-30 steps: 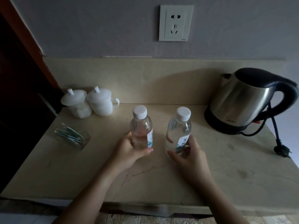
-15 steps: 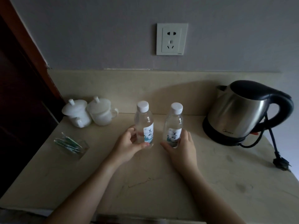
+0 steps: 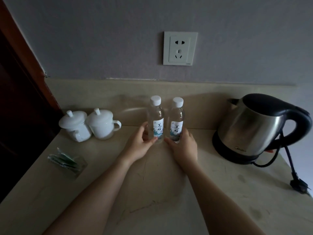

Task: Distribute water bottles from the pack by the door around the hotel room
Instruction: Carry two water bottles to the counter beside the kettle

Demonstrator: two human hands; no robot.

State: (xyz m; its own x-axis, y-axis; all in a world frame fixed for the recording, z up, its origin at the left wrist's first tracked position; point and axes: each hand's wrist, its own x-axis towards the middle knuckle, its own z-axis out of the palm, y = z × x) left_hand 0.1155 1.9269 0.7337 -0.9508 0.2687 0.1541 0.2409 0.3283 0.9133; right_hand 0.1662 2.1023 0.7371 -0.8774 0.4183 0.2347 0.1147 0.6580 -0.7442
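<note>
Scene: two water bottles are stood upright and just beside each other at the back of a stone counter (image 3: 220, 192), below a wall socket (image 3: 180, 48).
Left hand (image 3: 140, 146): its fingers are wrapped round the lower part of the left bottle (image 3: 155, 121), thumb across the front under the label.
Right hand (image 3: 184, 146): the base of the right bottle (image 3: 176, 122) is held, fingers curled round its far side.
Bottle position: both bases appear to be set on the counter, close to the backsplash; contact cannot be confirmed behind the fingers.
Risk, tipping: the bottles are tall and narrow, so one could be knocked into the other if a hand is drawn away sideways.
Risk, kettle: the kettle (image 3: 254, 126) is parked well to the right, its cord (image 3: 291, 160) trailed toward the right edge; a wide right-arm sweep could catch it.
Risk, cups: two lidded cups (image 3: 89, 124) are near on the left, and a loose lid could be dislodged by the left forearm.
Edges: a dark wooden panel closes off the left side; a sachet holder (image 3: 67, 161) is placed near the left edge.
Open room: the counter front centre is bare, so a straight pull back toward the body is judged the safest way out.
</note>
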